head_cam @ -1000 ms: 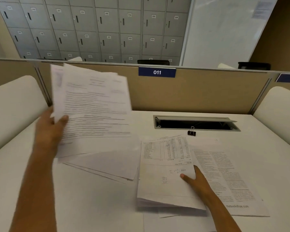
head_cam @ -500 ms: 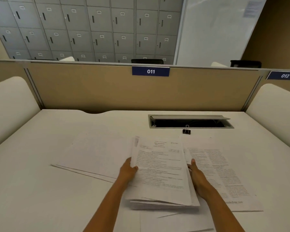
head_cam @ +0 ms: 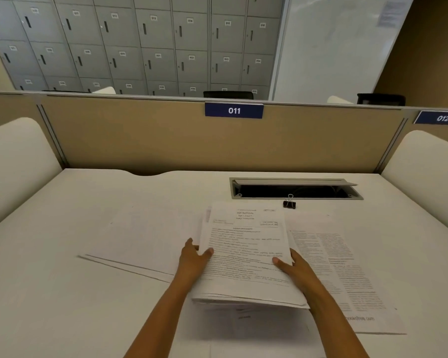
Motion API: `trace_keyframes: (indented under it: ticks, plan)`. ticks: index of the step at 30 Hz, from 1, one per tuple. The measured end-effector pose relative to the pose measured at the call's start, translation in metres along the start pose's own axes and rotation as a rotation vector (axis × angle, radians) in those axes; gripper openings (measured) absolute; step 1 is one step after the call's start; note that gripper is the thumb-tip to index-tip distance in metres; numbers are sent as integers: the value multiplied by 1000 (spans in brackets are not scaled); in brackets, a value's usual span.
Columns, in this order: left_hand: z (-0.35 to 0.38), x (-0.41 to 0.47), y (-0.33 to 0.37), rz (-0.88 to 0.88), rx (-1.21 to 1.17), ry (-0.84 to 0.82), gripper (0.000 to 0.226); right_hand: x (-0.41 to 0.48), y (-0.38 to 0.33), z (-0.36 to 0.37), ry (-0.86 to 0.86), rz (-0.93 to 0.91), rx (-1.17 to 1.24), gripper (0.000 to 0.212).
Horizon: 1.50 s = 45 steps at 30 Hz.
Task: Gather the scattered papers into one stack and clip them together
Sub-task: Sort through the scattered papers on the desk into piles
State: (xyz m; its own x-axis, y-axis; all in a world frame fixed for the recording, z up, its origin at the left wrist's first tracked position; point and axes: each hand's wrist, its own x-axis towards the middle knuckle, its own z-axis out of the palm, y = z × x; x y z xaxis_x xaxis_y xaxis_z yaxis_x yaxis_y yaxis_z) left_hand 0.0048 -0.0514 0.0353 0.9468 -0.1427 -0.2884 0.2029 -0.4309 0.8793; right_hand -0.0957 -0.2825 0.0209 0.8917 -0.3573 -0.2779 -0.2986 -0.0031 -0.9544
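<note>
The left hand [head_cam: 192,262] and right hand [head_cam: 298,270] each keep a grip on one side edge of the stack [head_cam: 246,254], thumbs on top, probably to square it mid-counter [head_cam: 62,293]. Loose sheets [head_cam: 140,236] lie on both sides; the binder clip [head_cam: 289,203] sits apart, toward the far edge.

Stack [head_cam: 246,254] mid-desk [head_cam: 62,293]; loose sheets [head_cam: 145,236] left, right; clip [head_cam: 289,203] behind.

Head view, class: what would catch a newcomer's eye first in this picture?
The stack of papers at the centre, held at its sides by the left hand and right hand. Pale loose sheets lie flat to its left and a printed sheet to its right. A black binder clip stands beyond the stack, before the cable slot.
</note>
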Motion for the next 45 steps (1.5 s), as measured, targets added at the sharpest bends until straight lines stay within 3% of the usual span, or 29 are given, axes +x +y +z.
trace_keyframes:
  ticks: [3, 7, 9, 11, 14, 17, 22, 29, 34, 42, 45]
  plan:
    - [-9, -2, 9, -44, -199, -180, 58, -7, -8, 5, -127, 45, 34, 28]
    - [-3, -6, 2, -74, -112, -258, 57, -14, -4, 16, -257, 74, 61, 45]
    - [3, -8, -6, -38, -13, -260, 54, -16, -3, 20, -196, 28, 6, 50]
    - [4, -12, -7, 60, -4, -157, 48, -17, -10, 22, -81, -56, -18, 49]
    - [-2, -17, 6, 318, -133, 10, 43, -21, -32, 24, 64, -223, 9, 47]
    - [-11, -20, 29, 468, -319, 0, 43, -24, -54, 22, 70, -330, 124, 41]
    - [-24, -20, 42, 437, -435, -107, 46, -24, -65, 15, -12, -298, 116, 48]
    - [-39, -16, 49, 405, -262, -271, 43, -25, -63, 2, -190, -307, 57, 51]
    - [-32, -19, 55, 391, -275, -329, 40, -24, -62, 4, -247, -313, 34, 59]
    - [-35, -21, 63, 433, -289, -300, 39, -18, -62, 2, -120, -318, 18, 43]
    - [-39, -21, 62, 421, -314, -288, 42, -17, -64, -1, -106, -325, 47, 45]
